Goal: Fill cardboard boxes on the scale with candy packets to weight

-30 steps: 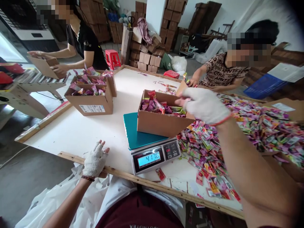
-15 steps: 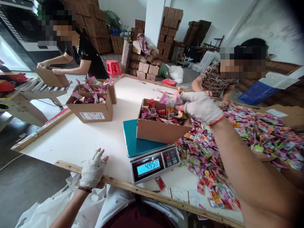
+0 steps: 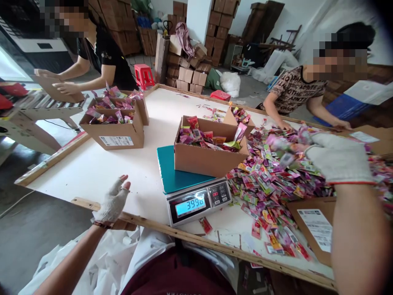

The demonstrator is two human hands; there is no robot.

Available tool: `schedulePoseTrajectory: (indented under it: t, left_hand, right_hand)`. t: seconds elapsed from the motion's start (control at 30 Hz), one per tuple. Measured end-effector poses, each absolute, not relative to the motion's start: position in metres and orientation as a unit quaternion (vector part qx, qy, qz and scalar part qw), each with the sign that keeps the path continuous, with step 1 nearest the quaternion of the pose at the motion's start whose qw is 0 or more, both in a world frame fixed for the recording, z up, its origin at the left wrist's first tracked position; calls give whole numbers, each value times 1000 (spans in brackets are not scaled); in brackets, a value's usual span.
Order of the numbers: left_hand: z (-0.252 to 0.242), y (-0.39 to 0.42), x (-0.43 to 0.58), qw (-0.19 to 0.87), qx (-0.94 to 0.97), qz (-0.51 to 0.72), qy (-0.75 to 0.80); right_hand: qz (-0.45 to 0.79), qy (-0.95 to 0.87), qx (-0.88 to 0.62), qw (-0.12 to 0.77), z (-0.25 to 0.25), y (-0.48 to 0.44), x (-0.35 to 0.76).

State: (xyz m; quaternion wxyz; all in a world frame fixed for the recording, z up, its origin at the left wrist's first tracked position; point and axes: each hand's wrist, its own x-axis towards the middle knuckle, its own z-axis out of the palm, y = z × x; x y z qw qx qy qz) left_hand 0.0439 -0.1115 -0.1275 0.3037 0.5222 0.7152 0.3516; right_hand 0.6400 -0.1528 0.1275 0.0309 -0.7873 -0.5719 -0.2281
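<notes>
My right hand [image 3: 339, 162], in a white glove, hovers over the big heap of colourful sachets [image 3: 270, 180] right of the scale, its fingers closed round a blurred handful of sachets [image 3: 287, 144]. My gloved left hand [image 3: 112, 203] lies on the wooden table edge [image 3: 196, 239] with fingers stretched out, holding nothing. An open cardboard box [image 3: 208, 159], filled with sachets, stands on the teal-topped scale [image 3: 172, 176]. The scale's display [image 3: 190, 205] reads 3998.
Two sachet-filled boxes [image 3: 113, 133] stand at the table's far left. A person in black [image 3: 104, 57] handles flat cardboard [image 3: 58, 88] there. A person in a patterned shirt [image 3: 294, 88] reaches into the heap opposite. A labelled flat carton [image 3: 316, 223] lies near my right arm.
My right hand swung from over the box to the right above the heap, carrying sachets. The display fell from 4958 to 3998. My left hand stayed on the edge.
</notes>
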Motion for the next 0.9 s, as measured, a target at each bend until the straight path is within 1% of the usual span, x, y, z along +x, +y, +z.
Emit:
schedulePoseTrajectory:
  t: [0.03, 0.13, 0.27, 0.3, 0.37, 0.47, 0.53, 0.6, 0.7, 0.77, 0.83, 0.9]
  left_hand:
    - [-115, -106, 45, 304, 520, 368, 708]
    - [-69, -89, 58, 278, 549, 418, 668]
    - [-4, -75, 91, 210, 622, 489, 574]
    - [9, -73, 100, 201, 639, 502, 547]
    - [31, -72, 118, 194, 665, 521, 499]
    - [50, -73, 136, 190, 691, 530, 455]
    - [57, -74, 145, 165, 715, 523, 433]
    - [65, -74, 158, 118, 752, 509, 402]
    - [77, -74, 190, 51, 828, 443, 340]
    - [85, -72, 217, 12, 886, 324, 332]
    - [89, -68, 238, -34, 914, 182, 360]
    - [90, -61, 244, -61, 913, 98, 391]
  right_hand:
    - [-220, -555, -802, 19, 121, -154, 641]
    - [-203, -526, -825, 33, 113, -154, 632]
    - [-215, -592, -776, 29, 120, -146, 603]
    - [-210, -609, -764, 44, 123, -142, 594]
    - [-177, -632, -746, 113, 127, -135, 573]
    - [-120, -669, -698, 226, 131, -125, 544]
    - [-90, -699, -655, 273, 130, -118, 529]
    - [-56, -715, -627, 303, 126, -111, 521]
    - [-51, -713, -617, 328, 113, -108, 521]
    - [-72, -711, -620, 324, 103, -118, 530]
    - [-112, -707, -634, 292, 98, -140, 545]
    - [-166, -690, -668, 224, 100, -165, 561]
